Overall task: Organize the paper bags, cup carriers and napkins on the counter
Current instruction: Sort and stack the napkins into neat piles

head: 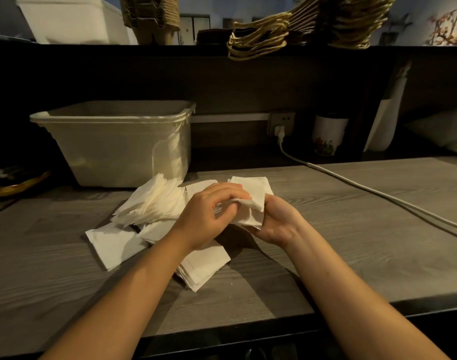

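Starting left of the hands, a translucent bin [113, 141] stands on the table [326, 255]; its contents cannot be made out. Just left of the left hand [209, 214], a fanned napkin stack [152, 201] and loose napkins [113, 245] lie within reach, probably awaiting gathering. The left hand pinches the top edge of a small napkin bundle [252, 216]. The right hand [279, 224] cradles it from below, fingers curled behind and mostly hidden, presumably to square the edges. Beyond and above the hands, paper bags [258, 40] sit on a shelf [416, 51], cut off by the frame.

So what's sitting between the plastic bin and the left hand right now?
In the head view, a fanned napkin stack lies on the counter between the plastic bin and the left hand, which grips a napkin bundle with the right hand.
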`<state>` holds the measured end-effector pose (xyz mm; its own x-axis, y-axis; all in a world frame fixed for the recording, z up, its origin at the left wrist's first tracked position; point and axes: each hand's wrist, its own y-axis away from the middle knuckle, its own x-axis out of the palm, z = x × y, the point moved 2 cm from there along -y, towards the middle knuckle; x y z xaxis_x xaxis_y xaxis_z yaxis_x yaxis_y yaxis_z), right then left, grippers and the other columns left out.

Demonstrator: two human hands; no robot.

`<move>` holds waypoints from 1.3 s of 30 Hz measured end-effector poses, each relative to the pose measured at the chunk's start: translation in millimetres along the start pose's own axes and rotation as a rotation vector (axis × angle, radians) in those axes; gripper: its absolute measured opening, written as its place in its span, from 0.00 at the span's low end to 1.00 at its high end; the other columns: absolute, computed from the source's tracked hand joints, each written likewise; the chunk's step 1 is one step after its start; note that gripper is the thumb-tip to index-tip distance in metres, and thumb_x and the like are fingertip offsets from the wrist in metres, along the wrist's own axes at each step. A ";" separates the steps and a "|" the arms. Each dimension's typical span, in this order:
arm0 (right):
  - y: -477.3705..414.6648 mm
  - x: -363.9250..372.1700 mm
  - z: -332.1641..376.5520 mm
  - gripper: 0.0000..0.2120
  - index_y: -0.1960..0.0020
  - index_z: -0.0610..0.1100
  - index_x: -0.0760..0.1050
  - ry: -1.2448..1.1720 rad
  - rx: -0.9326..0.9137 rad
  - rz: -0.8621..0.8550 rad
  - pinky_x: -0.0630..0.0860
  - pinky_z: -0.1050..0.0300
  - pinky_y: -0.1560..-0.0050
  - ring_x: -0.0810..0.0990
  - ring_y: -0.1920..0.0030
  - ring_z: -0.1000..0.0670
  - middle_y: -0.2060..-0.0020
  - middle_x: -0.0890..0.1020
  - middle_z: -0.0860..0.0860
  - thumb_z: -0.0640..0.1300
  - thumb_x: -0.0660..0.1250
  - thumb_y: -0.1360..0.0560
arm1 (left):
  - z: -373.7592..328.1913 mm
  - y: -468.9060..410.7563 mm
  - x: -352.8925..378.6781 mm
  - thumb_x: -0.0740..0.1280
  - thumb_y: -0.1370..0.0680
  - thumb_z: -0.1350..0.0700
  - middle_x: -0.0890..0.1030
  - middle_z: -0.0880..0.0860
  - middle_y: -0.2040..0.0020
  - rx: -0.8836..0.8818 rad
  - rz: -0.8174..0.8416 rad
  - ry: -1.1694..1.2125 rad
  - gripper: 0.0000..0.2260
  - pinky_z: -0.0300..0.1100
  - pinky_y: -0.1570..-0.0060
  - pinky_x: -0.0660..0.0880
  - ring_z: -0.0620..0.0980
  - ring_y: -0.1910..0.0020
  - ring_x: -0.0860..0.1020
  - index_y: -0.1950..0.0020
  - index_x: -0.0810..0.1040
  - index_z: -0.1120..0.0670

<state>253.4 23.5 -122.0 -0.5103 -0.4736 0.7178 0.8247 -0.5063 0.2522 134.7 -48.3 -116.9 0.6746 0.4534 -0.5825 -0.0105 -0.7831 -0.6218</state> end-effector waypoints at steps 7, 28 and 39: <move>1.8 1.2 -0.2 0.19 0.40 0.37 0.74 -0.061 -0.003 0.007 0.81 0.50 0.61 0.84 0.61 0.43 0.56 0.82 0.38 0.49 0.54 0.19 | 3.2 0.6 2.2 0.62 0.25 0.57 0.76 0.39 0.46 0.020 0.026 -0.093 0.11 0.24 0.41 0.66 0.34 0.41 0.70 0.45 0.80 0.48; 1.5 -3.2 -0.5 0.20 0.34 0.40 0.70 0.033 -0.053 -0.074 0.81 0.53 0.61 0.83 0.57 0.43 0.51 0.81 0.41 0.49 0.60 0.22 | -2.7 3.2 -1.1 0.71 0.28 0.48 0.64 0.38 0.36 -0.082 0.115 -0.126 0.15 0.23 0.45 0.59 0.37 0.35 0.60 0.49 0.70 0.35; 2.3 -5.7 -1.0 0.13 0.38 0.41 0.72 0.073 -0.076 -0.122 0.79 0.48 0.53 0.81 0.50 0.42 0.49 0.81 0.40 0.45 0.61 0.21 | -4.1 3.9 1.8 0.71 0.28 0.49 0.63 0.42 0.28 -0.163 0.225 -0.122 0.11 0.44 0.31 0.63 0.39 0.30 0.56 0.50 0.73 0.38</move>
<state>257.9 24.3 -126.1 -0.6239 -0.4552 0.6353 0.7362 -0.6152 0.2822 138.9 -52.3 -118.2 0.5749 0.3013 -0.7607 -0.0243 -0.9230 -0.3839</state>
